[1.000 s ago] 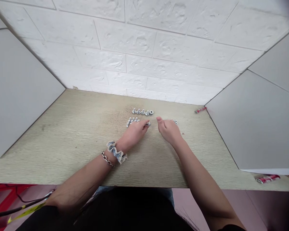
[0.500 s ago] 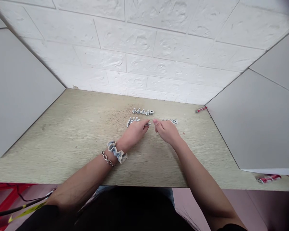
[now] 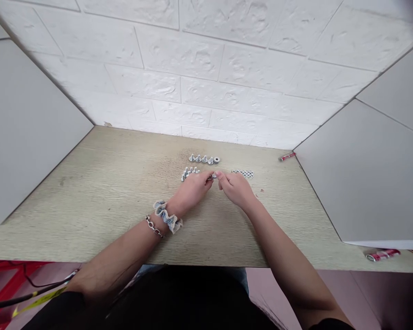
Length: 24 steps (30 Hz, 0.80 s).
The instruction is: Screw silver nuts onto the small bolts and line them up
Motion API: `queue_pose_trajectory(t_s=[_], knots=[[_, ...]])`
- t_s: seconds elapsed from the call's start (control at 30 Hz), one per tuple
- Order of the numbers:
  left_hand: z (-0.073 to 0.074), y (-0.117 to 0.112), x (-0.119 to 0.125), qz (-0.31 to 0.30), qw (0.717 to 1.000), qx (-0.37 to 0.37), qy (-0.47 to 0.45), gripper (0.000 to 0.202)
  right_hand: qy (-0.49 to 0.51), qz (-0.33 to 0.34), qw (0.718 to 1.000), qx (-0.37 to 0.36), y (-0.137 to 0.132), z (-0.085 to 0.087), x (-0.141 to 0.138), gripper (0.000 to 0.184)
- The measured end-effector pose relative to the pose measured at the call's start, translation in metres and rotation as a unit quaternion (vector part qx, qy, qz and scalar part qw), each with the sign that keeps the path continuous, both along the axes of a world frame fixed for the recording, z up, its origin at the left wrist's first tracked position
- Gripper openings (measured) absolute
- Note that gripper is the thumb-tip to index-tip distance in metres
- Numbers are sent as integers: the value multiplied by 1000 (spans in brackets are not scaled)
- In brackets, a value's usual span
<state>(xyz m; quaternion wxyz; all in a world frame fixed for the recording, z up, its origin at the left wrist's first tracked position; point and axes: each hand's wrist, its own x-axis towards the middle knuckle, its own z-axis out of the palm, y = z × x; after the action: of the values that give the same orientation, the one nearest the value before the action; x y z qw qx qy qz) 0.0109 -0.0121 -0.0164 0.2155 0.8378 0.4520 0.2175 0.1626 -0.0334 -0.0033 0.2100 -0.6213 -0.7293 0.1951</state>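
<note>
Both hands meet at a small metal fastener (image 3: 214,176), just in front of the rear bolt row (image 3: 204,159).
Step looks like two-handed fingertip work on the fastener's end; calls for a steady left pinch and good alignment. Left hand (image 3: 192,187): thumb and finger pinching the fastener. Right hand (image 3: 237,187): fingers curled, thumb at its tip; can't tell if pinching anything. Front bolts (image 3: 190,173) sit before the row's left part, partly covered by left hand; nuts (image 3: 242,173) right of row, nearer. Red cylinder (image 3: 287,157) well right. Fingers obscure the contact point.
</note>
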Motion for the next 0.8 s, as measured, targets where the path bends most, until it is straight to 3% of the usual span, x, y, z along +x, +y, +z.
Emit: queue_pose_trajectory(t_s=[0.07,0.2,0.4,0.5,0.57,0.73,0.8], knots=[[2,-1,0,-1,1000,0,2,27,13,-13,1000,2,0,1,0,48],[4,-2,-1,-5,1000,0,-8,31,52,-9,998,16,-3,3,-3,21],[4,-2,-1,-5,1000,2,-4,32,64,15,998,9,-2,1,-3,20],[3,-2,-1,-10,1000,5,-4,30,50,-19,999,-9,0,-1,0,45],[4,-2,-1,-11,1000,3,-2,30,56,-34,998,-5,0,-1,2,51],[3,-1,-2,-9,1000,9,2,32,81,-23,996,16,-1,0,-1,21],[2,-1,-2,-10,1000,14,4,34,88,-2,996,4,-2,-1,-3,20]])
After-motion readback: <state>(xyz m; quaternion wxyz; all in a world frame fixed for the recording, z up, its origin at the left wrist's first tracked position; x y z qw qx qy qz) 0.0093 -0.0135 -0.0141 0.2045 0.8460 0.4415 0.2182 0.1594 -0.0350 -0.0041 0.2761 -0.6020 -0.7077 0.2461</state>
